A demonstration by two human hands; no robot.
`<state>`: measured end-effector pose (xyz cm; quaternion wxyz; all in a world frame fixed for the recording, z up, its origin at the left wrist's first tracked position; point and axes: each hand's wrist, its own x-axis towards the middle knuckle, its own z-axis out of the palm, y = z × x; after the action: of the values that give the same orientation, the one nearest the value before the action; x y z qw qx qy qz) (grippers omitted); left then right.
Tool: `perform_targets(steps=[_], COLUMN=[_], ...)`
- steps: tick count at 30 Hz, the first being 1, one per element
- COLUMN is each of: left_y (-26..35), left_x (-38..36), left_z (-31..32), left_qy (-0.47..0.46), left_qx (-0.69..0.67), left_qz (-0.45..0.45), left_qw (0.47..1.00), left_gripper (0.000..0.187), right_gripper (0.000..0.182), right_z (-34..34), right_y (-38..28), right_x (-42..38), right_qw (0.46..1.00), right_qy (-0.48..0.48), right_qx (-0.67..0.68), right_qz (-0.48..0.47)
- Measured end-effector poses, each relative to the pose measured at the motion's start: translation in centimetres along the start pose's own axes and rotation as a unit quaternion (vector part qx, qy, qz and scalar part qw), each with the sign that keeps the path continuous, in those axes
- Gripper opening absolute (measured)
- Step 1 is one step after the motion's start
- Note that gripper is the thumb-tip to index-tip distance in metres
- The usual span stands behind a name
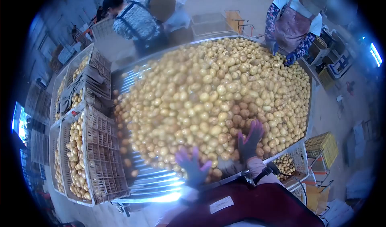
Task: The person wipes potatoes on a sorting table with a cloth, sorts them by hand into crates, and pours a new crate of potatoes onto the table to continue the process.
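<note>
A large heap of small yellow-brown potatoes [193, 86] covers a slatted metal sorting table [157, 182]. My left hand [194, 168], in a grey glove with pink-purple fingertips, rests at the near edge of the heap with its fingers spread. It is slightly blurred and grips nothing that I can see. Farther right, my right hand [250, 140] wears the same kind of glove. Its fingers point away from me, apart, against the potatoes, and its palm side is hidden. Around it lie several darker, browner potatoes [243, 110].
Plastic crates [104, 158] filled with potatoes line the left side, with grey cloth [84, 86] over one. Another crate [295, 162] of potatoes stands at the near right, beside a yellow crate [321, 146]. Two people work beyond the table, one [291, 29] with gloved hands at the heap.
</note>
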<state>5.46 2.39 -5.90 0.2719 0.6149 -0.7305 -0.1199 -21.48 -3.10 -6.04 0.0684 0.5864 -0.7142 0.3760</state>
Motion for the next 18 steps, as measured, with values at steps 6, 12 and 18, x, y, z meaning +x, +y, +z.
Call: perform_targets(steps=[6,12,18], left_y=[1.9,2.1,-4.4], left_x=[0.6,2.2,1.8], left_z=[3.3,-0.3,-1.8], left_qy=[-0.075,-0.118,0.018], left_qx=[-0.033,0.127,0.22], left_qz=[0.113,0.091,0.1], left_qw=[0.99,0.981,0.97], left_gripper=[0.067,0.053,0.047], right_gripper=[0.08,0.069,0.063], right_z=[-2.1,-6.3,-5.7], right_y=[-0.4,1.5,3.6], right_x=[0.4,-2.1,-3.4], right_qw=[0.998,0.994,0.979], right_qy=[-0.052,-0.07,-0.165], right_qx=[0.017,0.083,0.069], right_qz=[-0.007,0.008,-0.096])
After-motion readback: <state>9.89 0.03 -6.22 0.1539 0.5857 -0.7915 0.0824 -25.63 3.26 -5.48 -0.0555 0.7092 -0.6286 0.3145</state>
